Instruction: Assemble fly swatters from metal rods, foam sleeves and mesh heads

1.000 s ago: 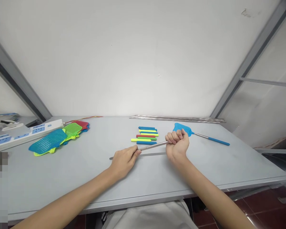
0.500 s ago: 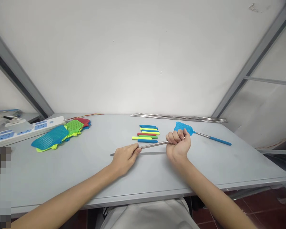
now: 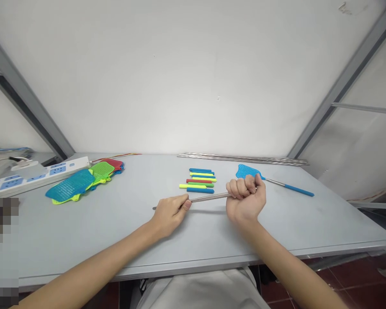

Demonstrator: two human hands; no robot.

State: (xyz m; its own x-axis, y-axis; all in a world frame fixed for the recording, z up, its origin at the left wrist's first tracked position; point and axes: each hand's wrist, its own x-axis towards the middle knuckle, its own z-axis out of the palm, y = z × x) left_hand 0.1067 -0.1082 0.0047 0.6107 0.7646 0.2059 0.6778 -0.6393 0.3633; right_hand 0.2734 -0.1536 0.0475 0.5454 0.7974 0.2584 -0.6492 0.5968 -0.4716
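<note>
A thin metal telescopic rod (image 3: 210,197) stretches between my two hands, just above the grey table (image 3: 206,240). My left hand (image 3: 171,213) is closed round its left part, and a dark tip sticks out beyond the hand. The right end is wrapped in the fist of my right hand (image 3: 245,197), palm side turned up, so that end is hidden. Behind the rod lie several coloured handle sleeves (image 3: 200,186) in blue, yellow, red and green. A blue fly swatter (image 3: 278,182) with a metal shaft and blue handle rests beyond my right hand.
Overlapping fly swatter heads (image 3: 72,186) in blue, yellow, green and red lie at the left, beside a white power strip (image 3: 35,177). A bundle of metal rods (image 3: 244,159) runs along the wall at the back. A blurred-out patch covers the lower left corner.
My right hand has moved slightly right and down, still gripping the rod. The rod lies a little flatter. My left hand keeps its hold almost in place.
</note>
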